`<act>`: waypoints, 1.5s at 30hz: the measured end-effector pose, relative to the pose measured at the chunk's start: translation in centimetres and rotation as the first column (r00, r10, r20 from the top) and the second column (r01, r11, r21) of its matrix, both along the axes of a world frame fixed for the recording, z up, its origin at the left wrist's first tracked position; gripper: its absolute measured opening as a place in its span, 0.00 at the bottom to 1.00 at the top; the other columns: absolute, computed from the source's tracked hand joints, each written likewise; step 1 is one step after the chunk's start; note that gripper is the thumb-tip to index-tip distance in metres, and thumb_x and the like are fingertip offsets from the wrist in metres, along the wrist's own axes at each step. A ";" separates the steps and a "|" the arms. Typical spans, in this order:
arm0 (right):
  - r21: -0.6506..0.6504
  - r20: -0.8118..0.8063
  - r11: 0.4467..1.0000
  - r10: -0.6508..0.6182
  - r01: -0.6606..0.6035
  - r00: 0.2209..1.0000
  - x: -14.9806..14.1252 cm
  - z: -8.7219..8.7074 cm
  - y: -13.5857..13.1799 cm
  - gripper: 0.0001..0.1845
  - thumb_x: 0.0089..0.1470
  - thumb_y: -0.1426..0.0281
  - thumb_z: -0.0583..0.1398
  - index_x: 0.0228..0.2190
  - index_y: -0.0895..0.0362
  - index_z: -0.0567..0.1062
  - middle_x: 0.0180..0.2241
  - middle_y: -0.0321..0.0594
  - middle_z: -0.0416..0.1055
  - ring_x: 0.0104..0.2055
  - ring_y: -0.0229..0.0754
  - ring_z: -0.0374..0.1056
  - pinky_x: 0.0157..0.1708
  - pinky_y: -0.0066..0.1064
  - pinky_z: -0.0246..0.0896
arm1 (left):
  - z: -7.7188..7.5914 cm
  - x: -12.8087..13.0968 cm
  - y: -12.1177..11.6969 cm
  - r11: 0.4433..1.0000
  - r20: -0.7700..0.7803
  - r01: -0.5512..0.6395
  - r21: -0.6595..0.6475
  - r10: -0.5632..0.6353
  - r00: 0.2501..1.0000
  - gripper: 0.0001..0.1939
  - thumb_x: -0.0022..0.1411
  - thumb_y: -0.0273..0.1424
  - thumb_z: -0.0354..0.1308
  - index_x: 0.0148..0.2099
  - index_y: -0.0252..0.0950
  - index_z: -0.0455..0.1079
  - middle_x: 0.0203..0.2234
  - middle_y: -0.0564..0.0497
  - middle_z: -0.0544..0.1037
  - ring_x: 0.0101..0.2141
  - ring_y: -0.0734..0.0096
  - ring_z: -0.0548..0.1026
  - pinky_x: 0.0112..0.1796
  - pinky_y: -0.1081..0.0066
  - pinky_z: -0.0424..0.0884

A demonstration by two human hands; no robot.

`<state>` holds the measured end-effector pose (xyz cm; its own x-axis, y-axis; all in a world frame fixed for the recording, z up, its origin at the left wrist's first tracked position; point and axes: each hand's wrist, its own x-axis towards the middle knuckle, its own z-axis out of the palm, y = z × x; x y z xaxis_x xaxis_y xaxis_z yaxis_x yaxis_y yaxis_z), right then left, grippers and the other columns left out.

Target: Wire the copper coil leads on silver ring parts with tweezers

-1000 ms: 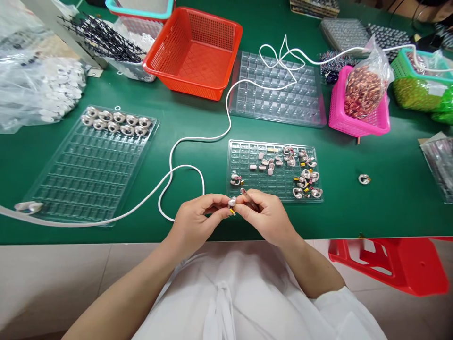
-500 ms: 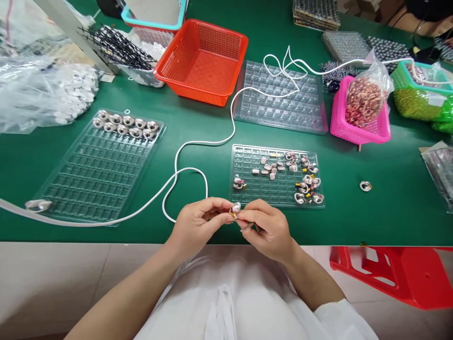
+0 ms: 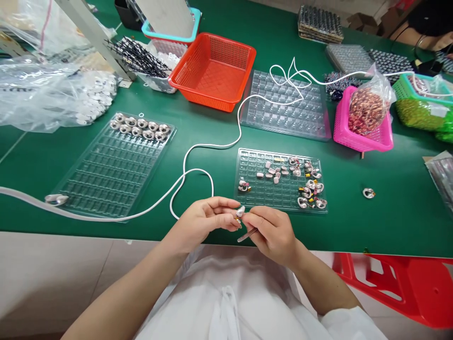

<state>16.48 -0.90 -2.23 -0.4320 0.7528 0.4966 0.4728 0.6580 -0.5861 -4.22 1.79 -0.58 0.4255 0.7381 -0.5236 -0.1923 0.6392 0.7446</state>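
My left hand [image 3: 205, 220] and my right hand [image 3: 271, 231] meet at the near edge of the green table [image 3: 354, 226]. Together their fingertips pinch a small pale ring-shaped part [image 3: 240, 212] with a yellow bit on it. A thin metal tool [image 3: 247, 234], like tweezers, also sits in my right hand and points down-left. Just beyond the hands lies a clear compartment tray [image 3: 262, 191] with several loose small parts in it.
A second clear tray [image 3: 106, 174] at left carries a row of finished rings. A white cable [image 3: 198, 156] loops across the table. Behind stand an orange basket [image 3: 212, 71], an empty clear tray [image 3: 283, 101], a pink basket [image 3: 364, 137] with a bag of copper coils. A red stool [image 3: 406, 283] is lower right.
Both hands stay together on the small part; the tool in my right hand has swung from pointing up to pointing down-left. The view has shifted, so everything sits slightly lower and to the right.
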 end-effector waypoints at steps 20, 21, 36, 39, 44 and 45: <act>0.065 0.233 0.988 0.119 -0.138 0.965 0.9 1.4 1.1 0.14 0.64 0.75 0.52 0.48 0.54 0.74 0.33 0.41 0.77 0.28 0.40 0.72 0.29 0.30 0.65 | -0.3 0.4 1.1 0.969 0.118 0.073 -0.238 -0.046 0.992 0.11 0.47 0.30 0.76 0.34 0.32 0.82 0.27 0.48 0.82 0.27 0.72 0.79 0.32 0.73 0.77; 0.080 0.230 0.988 0.112 -0.133 0.967 0.9 1.3 1.1 0.15 0.64 0.75 0.53 0.49 0.54 0.73 0.34 0.42 0.78 0.28 0.40 0.72 0.29 0.30 0.65 | -0.3 0.6 1.1 0.969 0.127 0.064 -0.239 -0.034 0.991 0.11 0.46 0.29 0.76 0.33 0.32 0.82 0.26 0.48 0.82 0.27 0.72 0.79 0.32 0.74 0.77; -0.410 -0.339 0.903 -0.282 0.128 0.898 1.8 -0.6 -3.3 0.16 0.68 0.70 0.51 0.45 0.51 0.78 0.39 0.45 0.71 0.42 0.47 0.70 0.39 0.40 0.69 | 1.0 1.4 0.6 0.992 0.081 -0.110 -0.065 0.115 0.990 0.07 0.51 0.29 0.73 0.33 0.33 0.80 0.25 0.51 0.81 0.27 0.73 0.79 0.32 0.74 0.77; -0.400 -0.129 0.898 -0.253 0.183 0.959 3.0 -1.0 -3.4 0.14 0.66 0.69 0.55 0.47 0.51 0.78 0.45 0.46 0.69 0.45 0.47 0.70 0.43 0.41 0.70 | 0.8 1.5 0.6 0.990 0.063 -0.135 -0.034 0.137 0.989 0.06 0.52 0.28 0.72 0.33 0.33 0.79 0.27 0.51 0.81 0.29 0.71 0.80 0.32 0.74 0.79; -0.490 -0.123 0.859 -0.239 0.151 0.963 4.7 -0.3 -3.4 0.14 0.64 0.74 0.57 0.48 0.49 0.78 0.39 0.41 0.69 0.36 0.40 0.71 0.32 0.32 0.72 | 0.3 1.7 0.4 0.986 0.013 -0.160 0.046 0.160 0.987 0.03 0.55 0.27 0.69 0.34 0.34 0.79 0.28 0.52 0.81 0.31 0.71 0.80 0.33 0.74 0.79; -0.497 -0.197 0.858 -0.259 0.131 0.946 4.6 -0.2 -3.4 0.15 0.65 0.75 0.57 0.48 0.48 0.78 0.40 0.41 0.70 0.37 0.40 0.73 0.34 0.33 0.73 | 0.2 1.8 0.3 0.984 0.010 -0.170 0.053 0.169 0.986 0.04 0.56 0.27 0.69 0.35 0.35 0.79 0.28 0.52 0.81 0.31 0.72 0.79 0.33 0.74 0.79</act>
